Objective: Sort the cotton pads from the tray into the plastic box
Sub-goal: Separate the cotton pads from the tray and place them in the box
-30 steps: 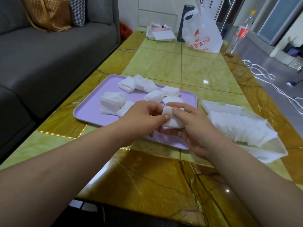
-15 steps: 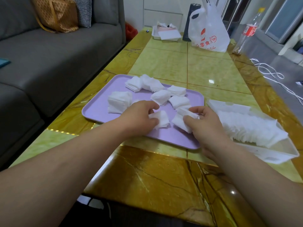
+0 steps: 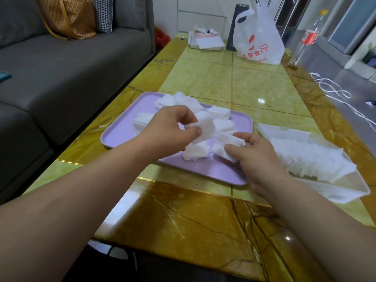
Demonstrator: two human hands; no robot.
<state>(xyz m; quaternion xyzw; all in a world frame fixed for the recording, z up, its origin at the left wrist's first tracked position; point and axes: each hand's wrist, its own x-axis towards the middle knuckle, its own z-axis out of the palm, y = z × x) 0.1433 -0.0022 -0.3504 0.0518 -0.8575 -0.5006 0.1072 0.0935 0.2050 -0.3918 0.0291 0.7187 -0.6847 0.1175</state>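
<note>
A lilac tray (image 3: 122,131) lies on the marble table and carries several small stacks of white cotton pads (image 3: 220,112). My left hand (image 3: 168,133) is raised above the tray's middle, pinching a stack of cotton pads (image 3: 204,127) between thumb and fingers. My right hand (image 3: 254,157) rests at the tray's right part, gripping another bunch of pads (image 3: 223,147). A loose pile (image 3: 193,154) sits on the tray under my left hand. To the right stands the clear plastic box (image 3: 350,190), holding a long row of pads (image 3: 311,159).
A grey sofa (image 3: 61,64) runs along the table's left side. At the table's far end are a white plastic bag (image 3: 258,39), a dark cylinder (image 3: 234,27), a white tray with papers (image 3: 205,41) and a bottle (image 3: 307,37). White cables (image 3: 335,92) lie on the floor at right.
My left hand has lifted a stack of pads up off the tray. My right hand has stayed low on the tray, keeping its bunch of pads.
</note>
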